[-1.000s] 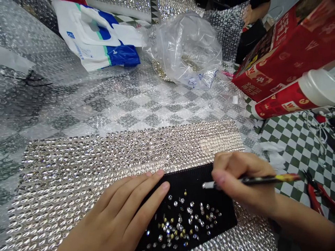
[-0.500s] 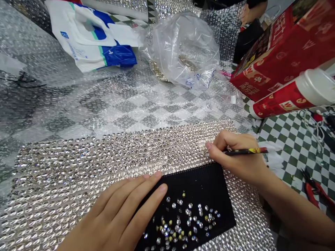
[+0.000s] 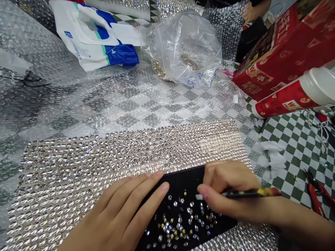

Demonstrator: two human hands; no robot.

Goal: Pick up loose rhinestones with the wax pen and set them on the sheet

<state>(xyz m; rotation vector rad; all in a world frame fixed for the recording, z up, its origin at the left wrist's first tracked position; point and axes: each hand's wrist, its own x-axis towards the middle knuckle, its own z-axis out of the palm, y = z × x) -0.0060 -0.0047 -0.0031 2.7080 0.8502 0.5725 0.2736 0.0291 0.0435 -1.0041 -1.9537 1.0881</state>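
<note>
My right hand (image 3: 231,183) pinches a slim dark picking pen (image 3: 264,192) with a white tip and a yellow and red patch near its back end. The tip hovers over a black ribbed tray (image 3: 180,183), close to its loose clear and gold-backed rhinestones (image 3: 179,228). Stretched out flat, my left hand (image 3: 117,209) rests across the tray's left edge and the studded sheet (image 3: 65,167) beneath. Rows of shiny stones cover that sheet, while a patch of paler settings (image 3: 222,143) shows at its upper right. Part of the tray is hidden under my hands.
Bubble wrap (image 3: 112,101) covers the checkered table. At the back lie a pack of wipes (image 3: 96,38) and a clear plastic bag (image 3: 188,48). To the right are a red paper bag (image 3: 285,52), a paper cup (image 3: 290,99), crumpled tissue (image 3: 273,155) and red-handled pliers (image 3: 316,195).
My right hand has come down and toward me with the pen, from the studded sheet to over the black tray. The left hand stays in place. The view has shifted slightly.
</note>
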